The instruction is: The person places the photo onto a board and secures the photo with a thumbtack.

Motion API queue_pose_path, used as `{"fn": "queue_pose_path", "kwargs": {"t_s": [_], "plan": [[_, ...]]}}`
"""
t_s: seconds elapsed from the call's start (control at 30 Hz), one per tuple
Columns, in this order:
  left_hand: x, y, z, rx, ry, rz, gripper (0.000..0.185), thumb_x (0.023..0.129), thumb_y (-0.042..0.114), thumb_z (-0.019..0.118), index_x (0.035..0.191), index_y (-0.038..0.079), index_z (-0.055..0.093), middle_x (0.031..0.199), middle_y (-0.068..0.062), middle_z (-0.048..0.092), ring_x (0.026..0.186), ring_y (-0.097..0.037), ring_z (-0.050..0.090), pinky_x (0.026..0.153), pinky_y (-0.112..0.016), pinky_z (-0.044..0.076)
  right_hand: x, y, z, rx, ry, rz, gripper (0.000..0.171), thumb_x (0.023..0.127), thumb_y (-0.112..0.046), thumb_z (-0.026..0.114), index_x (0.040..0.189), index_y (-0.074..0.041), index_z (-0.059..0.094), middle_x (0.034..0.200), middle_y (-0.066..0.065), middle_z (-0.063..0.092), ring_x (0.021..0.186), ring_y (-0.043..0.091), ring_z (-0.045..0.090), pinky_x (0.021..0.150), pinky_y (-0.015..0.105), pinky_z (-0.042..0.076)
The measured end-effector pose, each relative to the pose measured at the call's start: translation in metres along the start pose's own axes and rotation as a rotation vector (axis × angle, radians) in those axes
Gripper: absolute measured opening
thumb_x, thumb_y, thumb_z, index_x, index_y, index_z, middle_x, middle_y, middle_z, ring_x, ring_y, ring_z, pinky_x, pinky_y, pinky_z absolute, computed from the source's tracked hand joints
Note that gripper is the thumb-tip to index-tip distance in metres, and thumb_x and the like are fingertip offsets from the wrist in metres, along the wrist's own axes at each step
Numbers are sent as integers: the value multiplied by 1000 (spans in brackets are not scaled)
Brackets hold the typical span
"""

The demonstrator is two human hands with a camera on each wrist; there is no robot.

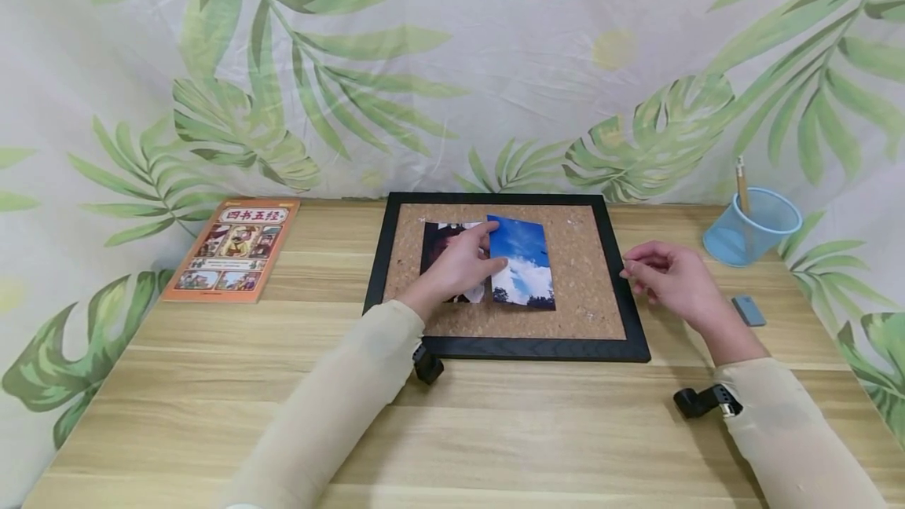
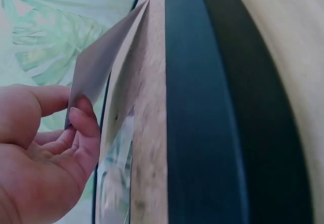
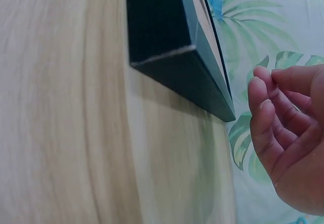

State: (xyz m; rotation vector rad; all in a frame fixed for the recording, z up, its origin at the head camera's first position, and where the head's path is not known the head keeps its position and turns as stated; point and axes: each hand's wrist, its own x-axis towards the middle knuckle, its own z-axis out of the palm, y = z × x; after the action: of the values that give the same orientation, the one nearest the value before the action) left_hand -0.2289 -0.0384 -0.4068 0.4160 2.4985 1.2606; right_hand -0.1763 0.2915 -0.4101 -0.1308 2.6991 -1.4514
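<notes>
While the left hand (image 1: 459,265) pinches the sky photo (image 1: 523,261) on the cork board (image 1: 587,289), the right hand (image 1: 668,277) hovers by the board's right edge, fingertips pressed together on something too small to see.

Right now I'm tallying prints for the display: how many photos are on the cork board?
2. A sky photo lies mid-board, its left edge pinched by the left hand; a darker photo sits beside it, partly covered by that hand. More beneath cannot be ruled out.

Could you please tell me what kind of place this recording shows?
Probably a staged desk setup, not a lived-in room: a wooden table before a leaf-print cloth, with a cork board, a book and a pen cup.
</notes>
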Motion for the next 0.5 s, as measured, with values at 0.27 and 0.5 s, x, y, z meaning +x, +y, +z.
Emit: {"fn": "queue_pose_path", "kwargs": {"t_s": [0.27, 0.5], "plan": [[13, 6, 12, 76, -42, 9, 68, 94, 25, 60, 151, 13, 25, 93, -2, 58, 66, -14, 55, 59, -29, 44, 6, -7, 8, -5, -34, 9, 26, 98, -19, 55, 113, 1, 60, 98, 22, 68, 68, 25, 64, 52, 34, 52], [19, 11, 18, 244, -74, -11, 67, 96, 31, 56, 152, 11, 24, 128, -9, 56, 104, -21, 61, 81, -35, 48, 13, -13, 15, -78, -60, 20, 27, 98, -24, 55, 113, -3, 62, 97, 17, 68, 70, 24, 63, 53, 32, 52]]}}
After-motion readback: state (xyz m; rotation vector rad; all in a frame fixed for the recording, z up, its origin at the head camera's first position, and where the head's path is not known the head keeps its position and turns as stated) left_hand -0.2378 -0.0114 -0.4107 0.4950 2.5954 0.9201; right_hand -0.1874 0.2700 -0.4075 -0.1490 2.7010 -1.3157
